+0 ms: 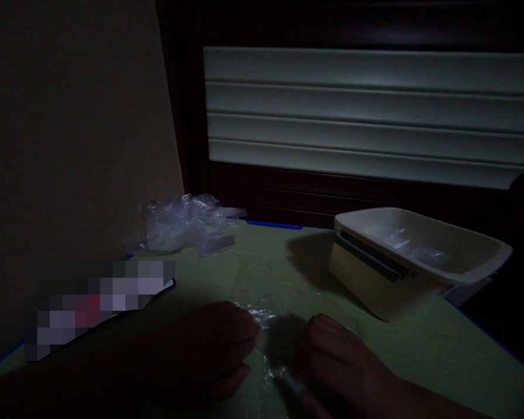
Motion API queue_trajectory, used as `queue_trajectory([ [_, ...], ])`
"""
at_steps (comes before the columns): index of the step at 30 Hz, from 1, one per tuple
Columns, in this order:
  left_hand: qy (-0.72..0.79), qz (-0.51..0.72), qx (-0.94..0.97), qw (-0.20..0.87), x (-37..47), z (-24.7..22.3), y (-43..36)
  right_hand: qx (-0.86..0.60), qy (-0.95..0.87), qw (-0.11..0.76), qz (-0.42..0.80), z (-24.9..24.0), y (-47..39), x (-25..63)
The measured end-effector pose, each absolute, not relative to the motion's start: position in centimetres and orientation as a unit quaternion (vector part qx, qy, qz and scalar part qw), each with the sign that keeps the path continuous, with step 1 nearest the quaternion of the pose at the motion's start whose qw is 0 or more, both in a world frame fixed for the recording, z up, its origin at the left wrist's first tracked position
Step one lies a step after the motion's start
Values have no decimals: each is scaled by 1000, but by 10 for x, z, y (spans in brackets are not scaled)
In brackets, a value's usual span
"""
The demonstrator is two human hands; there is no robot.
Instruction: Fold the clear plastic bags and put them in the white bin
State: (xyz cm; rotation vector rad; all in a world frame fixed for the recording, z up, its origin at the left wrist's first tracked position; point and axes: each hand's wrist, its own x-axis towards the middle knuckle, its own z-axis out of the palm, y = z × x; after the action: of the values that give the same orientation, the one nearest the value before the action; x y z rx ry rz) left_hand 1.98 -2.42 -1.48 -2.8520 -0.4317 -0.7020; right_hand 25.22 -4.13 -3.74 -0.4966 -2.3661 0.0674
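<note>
A clear plastic bag (264, 317) lies on the green table top between my hands, its edges faint in the dim light and some creases shining. My left hand (225, 340) has its fingers curled in at the bag's left side. At the right side, my right hand (332, 355) is closed too, with knuckles up and the thumb low near the bottom edge of the view. Both hands seem to pinch the plastic, though the fingertips are mostly in shadow.
Crumpled clear plastic bags (186, 224) are heaped at the back left. A cream plastic tub (358, 273) with clear plastic inside stands at the right. A flat, pixel-blurred object (109, 302) lies at the left. The green table (205, 279) has blue edging; behind it are a wall and slatted panel.
</note>
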Motion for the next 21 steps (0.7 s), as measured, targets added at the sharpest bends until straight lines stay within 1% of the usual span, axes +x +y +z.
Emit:
queue_trajectory([
  [2, -129, -230, -962, 68, 20, -14, -22, -169, -924, 340, 35, -41, -38, 253],
  [5, -127, -216, -966, 70, 21, -15, -20, -144, -943, 298, 37, -39, -38, 251],
  [8, -125, -207, -968, 72, 22, -16, -19, -168, -958, 224, 56, -34, -42, 249],
  [10, -122, -200, -970, 69, 22, -15, -20, -184, -959, 201, 77, -32, -46, 247],
  [16, -129, -208, -969, 33, 19, -13, -19, -240, -921, 246, 183, -23, -58, 244],
  [21, -121, -229, -966, 18, 21, -21, -17, -260, -902, 282, 201, -17, -64, 243],
])
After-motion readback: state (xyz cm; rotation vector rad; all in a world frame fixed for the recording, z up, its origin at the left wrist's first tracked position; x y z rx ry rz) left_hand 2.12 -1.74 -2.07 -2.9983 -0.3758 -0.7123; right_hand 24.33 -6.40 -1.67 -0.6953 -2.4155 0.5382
